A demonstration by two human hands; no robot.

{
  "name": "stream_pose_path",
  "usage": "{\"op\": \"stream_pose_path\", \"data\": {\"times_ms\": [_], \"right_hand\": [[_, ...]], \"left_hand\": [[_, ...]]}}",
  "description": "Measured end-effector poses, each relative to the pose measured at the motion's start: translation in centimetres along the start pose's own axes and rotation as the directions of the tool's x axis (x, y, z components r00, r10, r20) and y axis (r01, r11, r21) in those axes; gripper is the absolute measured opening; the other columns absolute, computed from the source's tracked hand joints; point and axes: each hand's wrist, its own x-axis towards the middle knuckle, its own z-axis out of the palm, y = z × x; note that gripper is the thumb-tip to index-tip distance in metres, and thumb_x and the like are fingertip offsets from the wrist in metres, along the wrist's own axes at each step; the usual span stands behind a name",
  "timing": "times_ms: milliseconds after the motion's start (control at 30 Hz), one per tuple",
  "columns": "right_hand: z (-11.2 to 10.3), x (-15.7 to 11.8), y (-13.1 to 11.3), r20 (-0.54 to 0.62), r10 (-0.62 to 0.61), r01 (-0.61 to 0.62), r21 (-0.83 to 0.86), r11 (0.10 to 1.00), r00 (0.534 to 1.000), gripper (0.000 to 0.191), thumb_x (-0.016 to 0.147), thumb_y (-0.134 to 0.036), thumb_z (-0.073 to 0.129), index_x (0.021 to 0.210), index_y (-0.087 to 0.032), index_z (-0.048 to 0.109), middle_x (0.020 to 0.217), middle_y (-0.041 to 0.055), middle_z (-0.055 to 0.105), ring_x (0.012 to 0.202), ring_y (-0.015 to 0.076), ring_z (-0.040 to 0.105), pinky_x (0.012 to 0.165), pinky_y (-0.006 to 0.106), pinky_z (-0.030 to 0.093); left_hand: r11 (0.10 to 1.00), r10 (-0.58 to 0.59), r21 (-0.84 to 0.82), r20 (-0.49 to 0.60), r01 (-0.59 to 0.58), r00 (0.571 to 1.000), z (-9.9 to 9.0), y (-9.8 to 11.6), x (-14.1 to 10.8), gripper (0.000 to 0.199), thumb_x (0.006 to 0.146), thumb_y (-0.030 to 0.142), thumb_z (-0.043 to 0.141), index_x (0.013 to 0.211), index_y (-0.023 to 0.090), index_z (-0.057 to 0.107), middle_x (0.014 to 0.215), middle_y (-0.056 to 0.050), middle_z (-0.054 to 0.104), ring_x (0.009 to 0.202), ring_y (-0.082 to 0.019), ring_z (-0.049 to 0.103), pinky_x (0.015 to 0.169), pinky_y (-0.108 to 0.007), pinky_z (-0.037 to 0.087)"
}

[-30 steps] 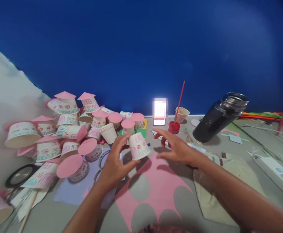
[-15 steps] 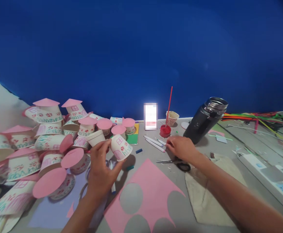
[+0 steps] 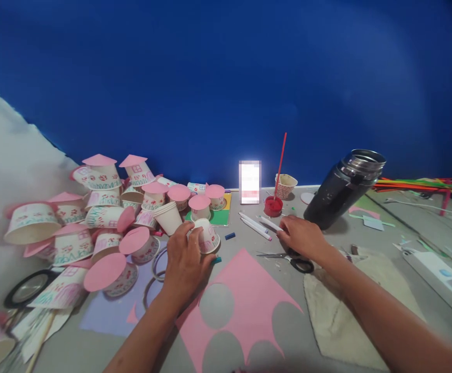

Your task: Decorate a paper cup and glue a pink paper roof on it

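A white paper cup [image 3: 207,237], drawn on with red and pink marker, stands upside down on the grey table. My left hand [image 3: 185,261] is beside it, fingers apart along the cup's left side and thumb low by a small teal marker cap [image 3: 217,260]. My right hand [image 3: 301,235] is closed on the near end of a white marker [image 3: 271,224], which lies low over the table. Two more white markers [image 3: 254,226] lie just left of it. Scissors [image 3: 288,258] with black handles rest under the right hand.
Decorated cups with pink paper roofs [image 3: 109,272] crowd the left. Pink paper with round cutouts [image 3: 245,290] lies in front. A dark flask [image 3: 338,191], a red pot [image 3: 273,206] and a lit screen [image 3: 249,182] stand behind. A beige cloth [image 3: 350,305] and power strip [image 3: 439,280] are right.
The cup went from tilted in my left hand down onto the table, and the thumb moved off its rim toward the teal cap. My right hand stays at the marker. The view shifted left.
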Motion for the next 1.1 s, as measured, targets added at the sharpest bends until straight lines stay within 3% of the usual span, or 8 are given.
{"op": "stream_pose_path", "data": {"times_ms": [67,167,233,267,467,667,900,1100], "right_hand": [[-0.2,0.0,-0.1,-0.057,0.003,0.000,0.052,0.999,0.998,0.013,0.099,-0.028,0.060,0.097,-0.020,0.070,0.105,0.0104,0.076,0.098,0.0259,0.070,0.070,0.031,0.040],[-0.2,0.1,-0.4,-0.126,-0.010,0.027,0.129,0.991,0.992,0.011,0.098,-0.029,0.061,0.100,-0.020,0.068,0.105,0.0087,0.076,0.103,0.0250,0.067,0.079,0.031,0.043],[0.0,0.1,-0.6,-0.161,-0.015,0.043,0.172,0.984,0.987,0.011,0.097,-0.029,0.063,0.101,-0.020,0.068,0.105,0.0082,0.076,0.101,0.0245,0.067,0.082,0.032,0.043],[0.1,0.0,-0.7,-0.177,-0.012,0.047,0.192,0.980,0.984,0.011,0.097,-0.029,0.063,0.101,-0.020,0.068,0.105,0.0080,0.076,0.099,0.0243,0.067,0.082,0.032,0.043],[0.7,-0.2,-0.7,-0.262,0.028,0.055,0.304,0.951,0.965,0.011,0.098,-0.030,0.062,0.099,-0.021,0.068,0.095,0.0065,0.076,0.090,0.0239,0.068,0.076,0.032,0.040],[1.1,0.3,-0.1,-0.318,0.024,0.117,0.417,0.901,0.948,0.007,0.096,-0.028,0.063,0.096,-0.021,0.067,0.092,0.0064,0.075,0.087,0.0233,0.067,0.076,0.032,0.041],[0.1,-1.1,-1.0,-0.411,-0.185,0.389,0.493,0.778,0.892,0.015,0.101,-0.031,0.052,0.094,-0.022,0.063,0.089,0.0036,0.073,0.081,0.0196,0.065,0.074,0.032,0.045],[-0.6,-2.3,-1.9,-0.473,-0.276,0.508,0.479,0.716,0.836,0.021,0.105,-0.033,0.047,0.098,-0.021,0.063,0.087,0.0056,0.071,0.077,0.0200,0.063,0.071,0.033,0.045]], "left_hand": [[1.000,0.010,-0.029,-0.014,-0.011,1.000,-0.9,1.1,0.5,0.063,0.090,0.029,0.074,0.144,0.014,0.045,0.139,-0.023,0.051,0.136,-0.042,0.051,0.111,-0.061,0.048],[0.997,0.076,-0.019,0.003,-0.076,0.997,-1.4,3.8,2.6,0.038,0.098,0.021,0.061,0.135,0.013,0.057,0.130,-0.020,0.058,0.128,-0.035,0.056,0.107,-0.052,0.050],[0.988,0.102,0.082,0.263,-0.127,0.959,-0.9,5.7,4.6,0.024,0.098,0.011,0.054,0.114,0.014,0.071,0.117,-0.017,0.066,0.112,-0.033,0.061,0.096,-0.049,0.052],[0.979,0.084,0.134,0.422,-0.154,0.903,-0.4,6.5,5.6,0.027,0.096,0.006,0.051,0.107,0.014,0.075,0.114,-0.017,0.068,0.111,-0.033,0.062,0.096,-0.050,0.050],[0.969,0.076,0.154,0.558,-0.193,0.826,2.7,7.6,9.0,0.027,0.079,-0.006,0.059,0.076,0.011,0.079,0.089,-0.020,0.074,0.101,-0.038,0.066,0.097,-0.057,0.045],[0.986,0.127,0.030,0.515,-0.166,0.847,2.2,7.4,10.0,0.026,0.083,-0.002,0.055,0.078,0.013,0.076,0.089,-0.018,0.078,0.104,-0.038,0.070,0.107,-0.062,0.041],[0.974,0.021,-0.219,0.355,0.061,0.935,-1.9,4.8,9.7,0.012,0.094,0.022,0.060,0.097,0.021,0.071,0.095,-0.004,0.080,0.087,-0.022,0.074,0.079,-0.033,0.058],[0.878,-0.029,-0.462,0.212,0.126,0.977,-3.2,4.0,8.0,0.012,0.093,0.024,0.062,0.099,0.022,0.072,0.096,-0.004,0.079,0.084,-0.020,0.073,0.080,-0.034,0.059]]}}
